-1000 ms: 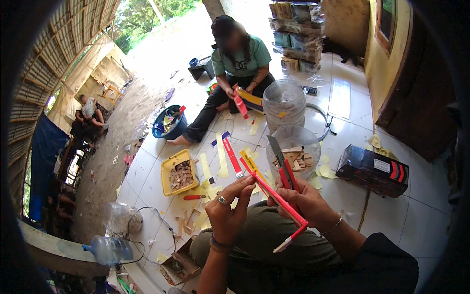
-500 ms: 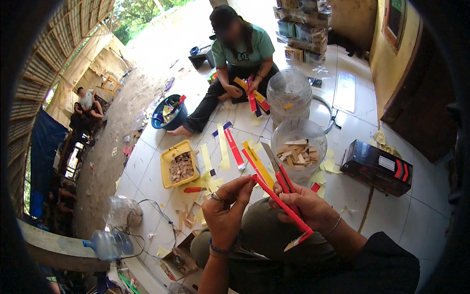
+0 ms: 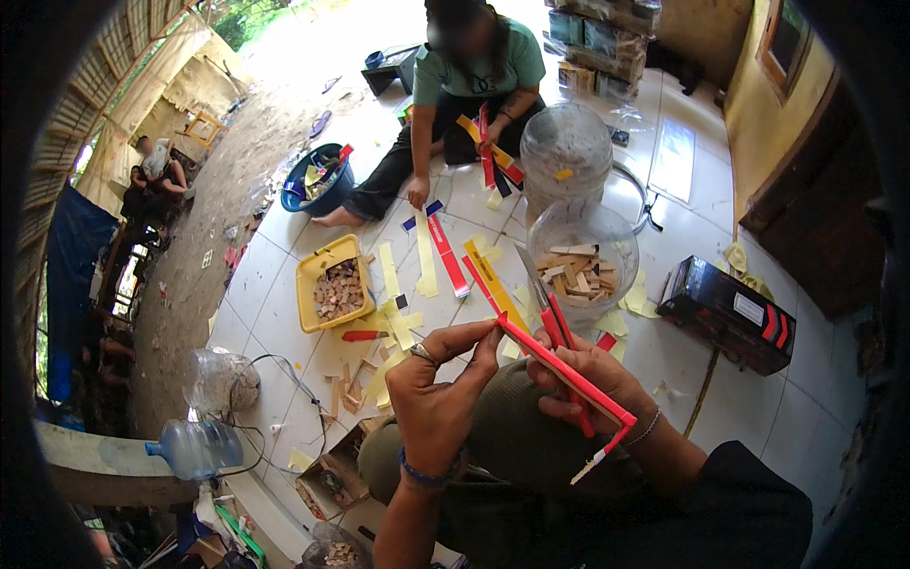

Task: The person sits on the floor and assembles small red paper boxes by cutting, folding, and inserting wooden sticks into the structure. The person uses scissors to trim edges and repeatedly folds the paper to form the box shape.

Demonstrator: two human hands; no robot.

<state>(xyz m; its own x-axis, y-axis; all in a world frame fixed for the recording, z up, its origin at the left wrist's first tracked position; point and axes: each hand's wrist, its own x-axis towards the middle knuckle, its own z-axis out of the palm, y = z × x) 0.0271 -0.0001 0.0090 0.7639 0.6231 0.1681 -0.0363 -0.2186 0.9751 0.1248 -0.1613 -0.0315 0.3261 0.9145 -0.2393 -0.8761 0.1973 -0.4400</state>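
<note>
My left hand pinches one end of a narrow, folded red strip between thumb and fingers. The strip slants across my lap, bends sharply beyond my right hand and ends in a pale, frayed tip. My right hand grips scissors with red handles, blades pointing up and away, and steadies the strip as well. Just past my hands, a yellow strip and a longer red strip lie on the tiles. A clear round tub holding wooden pieces stands beyond the scissors.
Across from me sits a person holding coloured strips, one hand on a pale strip. A yellow basin of small wooden blocks and a blue bucket stand to the left. A black box is at right.
The folded strip has turned slightly in my hands, its bent end swinging down and right. The other person has lowered one hand to a pale strip on the floor. My view has shifted.
</note>
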